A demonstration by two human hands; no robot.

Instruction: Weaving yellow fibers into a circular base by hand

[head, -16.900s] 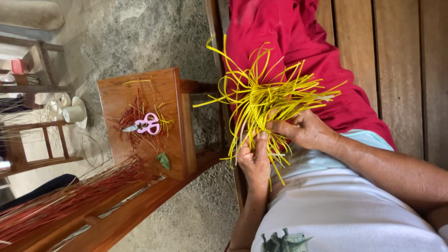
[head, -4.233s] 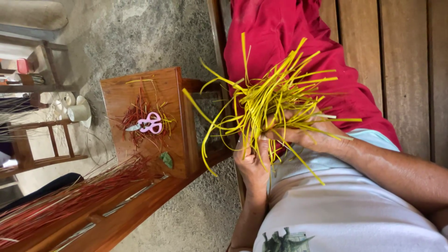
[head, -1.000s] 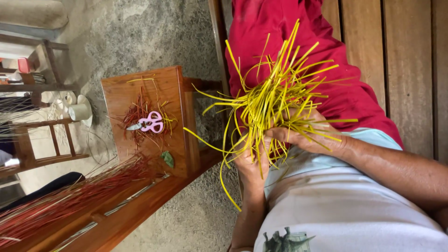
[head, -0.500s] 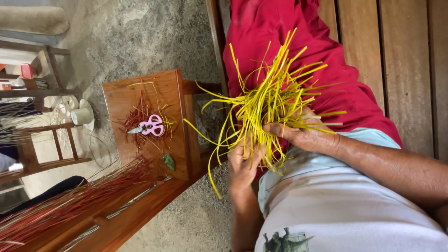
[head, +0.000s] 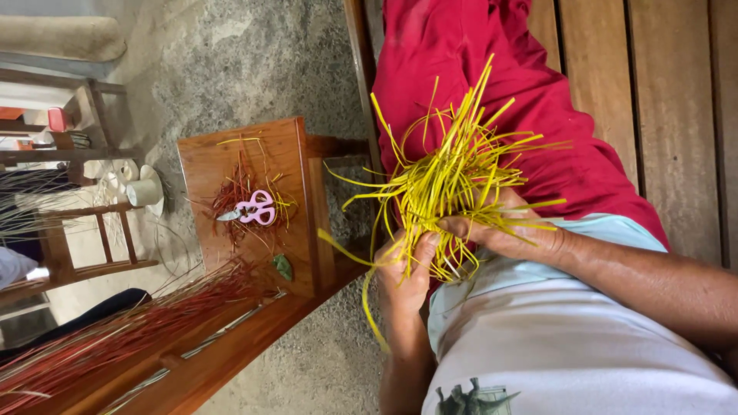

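1. Right hand (head: 511,230): closed round the waist of the bundle of yellow strips (head: 450,180), fingers wrapped over the crossing point, thumb side turned toward the other hand.
2. Left hand (head: 406,278): just beside the right, touching the same bundle from the side away from the red trousers (head: 477,46); fingers curled narrowly on a few strips, thumb raised against them. Whether one single strip is pinched cannot be told.
3. Bundle between both grips, held over the lap: most free ends fan out beyond the right hand's knuckles, away from the body, with the long axis running from the grips toward the knees.
4. One loose yellow strand (head: 369,307) curls the other way, past the left hand's wrist and down alongside the forearm; nearer the left hand than the right.
5. Short ends poke out toward the body below both grips, lying against the pale shirt.
6. Judged from this: the crossing point sits in the right hand, so any strip to be worked lies outward from it, within reach of the left fingers.
7. Well apart from both grips, on the left hand's side: a wooden stool (head: 207,165) bearing pink scissors (head: 250,209) and red trimmings, and beyond it long red strips (head: 154,315).
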